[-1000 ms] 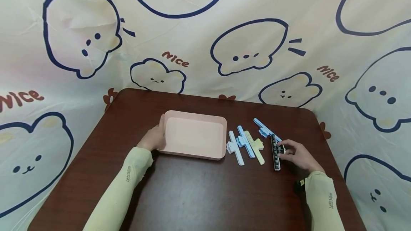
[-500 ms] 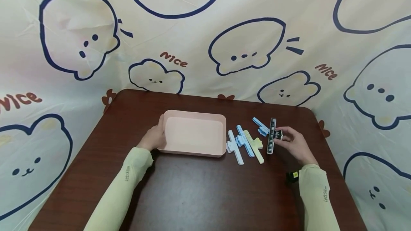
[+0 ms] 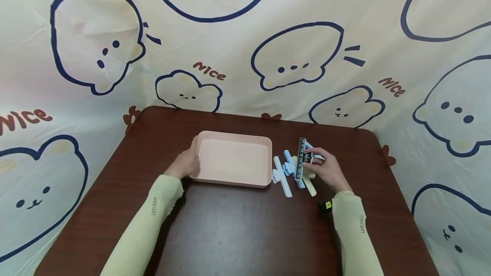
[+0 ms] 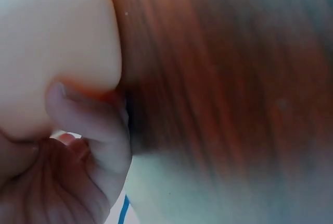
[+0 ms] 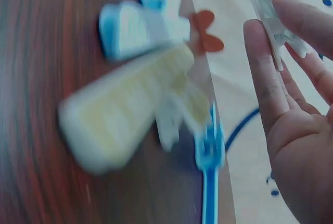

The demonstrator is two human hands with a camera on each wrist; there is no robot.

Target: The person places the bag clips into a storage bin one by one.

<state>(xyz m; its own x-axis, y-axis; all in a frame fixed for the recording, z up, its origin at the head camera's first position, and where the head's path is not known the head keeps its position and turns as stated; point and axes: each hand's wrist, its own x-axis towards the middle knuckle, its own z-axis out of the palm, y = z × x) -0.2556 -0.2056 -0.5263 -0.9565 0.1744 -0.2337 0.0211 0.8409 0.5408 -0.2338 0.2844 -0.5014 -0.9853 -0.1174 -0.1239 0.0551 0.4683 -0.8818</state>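
Observation:
A pale pink tray (image 3: pixel 232 160) lies on the table. My left hand (image 3: pixel 183 163) grips its left side; the left wrist view shows a finger bent against the wall of the tray (image 4: pixel 57 31). My right hand (image 3: pixel 329 170) pinches a black-and-white sealing clip (image 3: pixel 301 159) with a piano-key pattern, above the other clips. Below it lie a pale blue clip (image 3: pixel 282 176), a blue clip (image 3: pixel 290 166) and a partly covered yellow-green clip (image 3: pixel 310 184). Another blue clip (image 3: pixel 308 145) is mostly hidden behind the held clip and my hand.
The dark brown table (image 3: pixel 238 229) reaches back to a cream cloth (image 3: pixel 238 46) with bear drawings. This cloth hangs behind and along both sides. In the right wrist view, the yellow-green clip (image 5: pixel 119 114) is blurred.
My right hand has moved the piano-key clip leftward, first also away from me, from the right end of the clips to over the yellow-green one. The left hand and tray stay put.

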